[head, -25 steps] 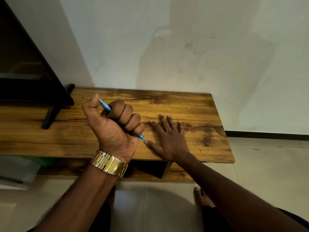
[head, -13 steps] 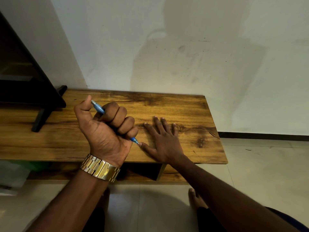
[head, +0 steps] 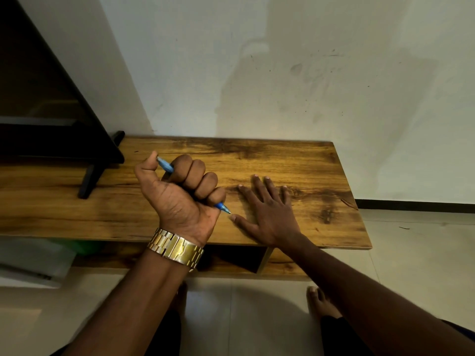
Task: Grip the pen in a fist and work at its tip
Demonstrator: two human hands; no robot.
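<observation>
My left hand (head: 183, 195) is a fist wrapped round a blue pen (head: 165, 165), thumb over the pen's upper end. The pen's tip (head: 226, 209) points down and right, right beside the thumb of my right hand (head: 267, 211). My right hand lies flat, palm down, fingers spread on the wooden tabletop (head: 295, 160). A gold metal watch (head: 176, 249) sits on my left wrist.
A black television (head: 51, 111) stands on its black foot (head: 88, 181) at the table's left end. A white wall rises behind the table. Under the table are a lower shelf (head: 231, 263) and, at left, a white object (head: 33, 260). My bare feet (head: 320, 301) stand on pale floor tiles.
Both hands keep the same grip and pose on the table. Only the camera has shifted slightly, so the scene sits a little differently in view.
</observation>
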